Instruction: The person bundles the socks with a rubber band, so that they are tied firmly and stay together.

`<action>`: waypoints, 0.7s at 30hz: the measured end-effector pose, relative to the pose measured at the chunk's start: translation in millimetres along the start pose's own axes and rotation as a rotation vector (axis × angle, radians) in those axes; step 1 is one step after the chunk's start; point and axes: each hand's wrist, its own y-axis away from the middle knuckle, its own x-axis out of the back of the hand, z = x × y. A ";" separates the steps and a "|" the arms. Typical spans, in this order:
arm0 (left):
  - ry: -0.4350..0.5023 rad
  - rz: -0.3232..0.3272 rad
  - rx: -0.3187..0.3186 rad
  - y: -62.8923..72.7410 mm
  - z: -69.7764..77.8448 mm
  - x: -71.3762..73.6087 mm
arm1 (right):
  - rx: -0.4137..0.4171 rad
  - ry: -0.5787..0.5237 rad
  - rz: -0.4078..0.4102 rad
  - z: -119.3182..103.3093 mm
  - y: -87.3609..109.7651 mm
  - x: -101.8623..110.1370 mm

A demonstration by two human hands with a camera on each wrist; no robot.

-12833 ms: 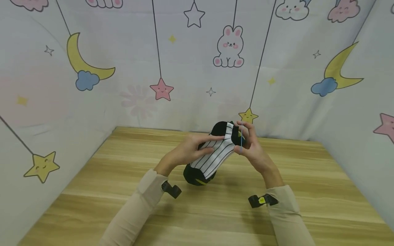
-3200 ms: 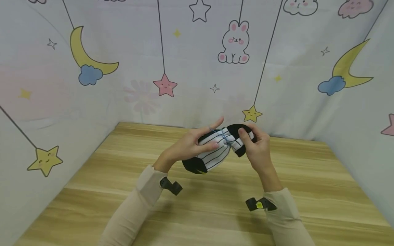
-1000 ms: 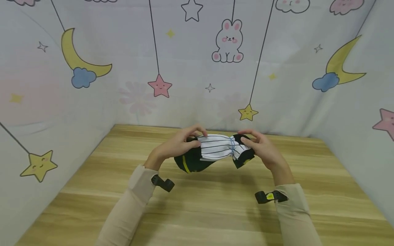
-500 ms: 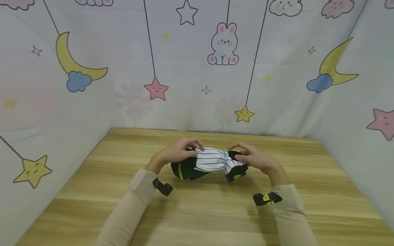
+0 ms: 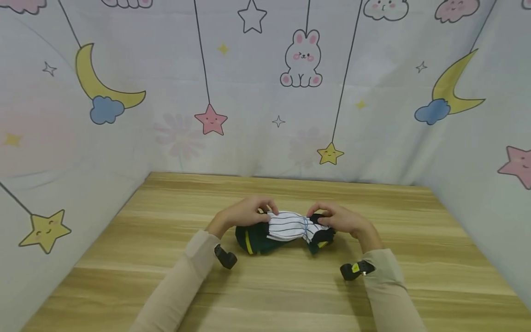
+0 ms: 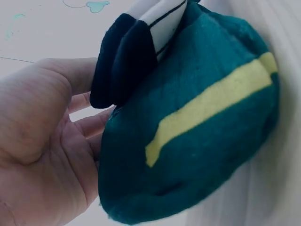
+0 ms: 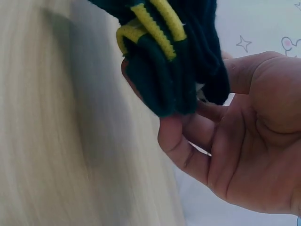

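Observation:
A bundle of socks [image 5: 286, 226], white with dark stripes and with dark green and black ends, lies crosswise low at the table's middle. A thin blue rubber band [image 5: 305, 226] cinches it near its right end. My left hand [image 5: 247, 213] holds the wider left end between thumb and fingers. In the left wrist view, the green sock end [image 6: 188, 127] bears a yellow stripe and bulges past the palm. My right hand [image 5: 342, 217] pinches the narrower end. Seen from the right wrist, green folds with yellow bands [image 7: 164, 84] sit between thumb and fingers.
The wooden table [image 5: 265, 290] runs back to a white cloth backdrop [image 5: 257, 83] printed with moons, stars and a rabbit. Cloth walls also stand at the left and right. Small black cameras [image 5: 226, 256] are strapped to both wrists.
The blue band, earlier stretched on the right hand's fingers, now circles the socks. Over the last second both hands have lowered the bundle toward the table.

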 end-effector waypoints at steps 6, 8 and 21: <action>-0.050 -0.029 -0.021 -1.8 -6.6 -4.2 | 0.042 0.054 -0.017 6.3 -3.0 -2.6; -0.066 -0.038 -0.024 -1.8 -7.4 -4.4 | 0.059 0.066 -0.018 9.7 -4.6 -3.5; -0.160 -0.106 -0.031 -0.6 -15.0 -17.0 | 0.049 0.085 -0.016 26.0 -3.4 -10.2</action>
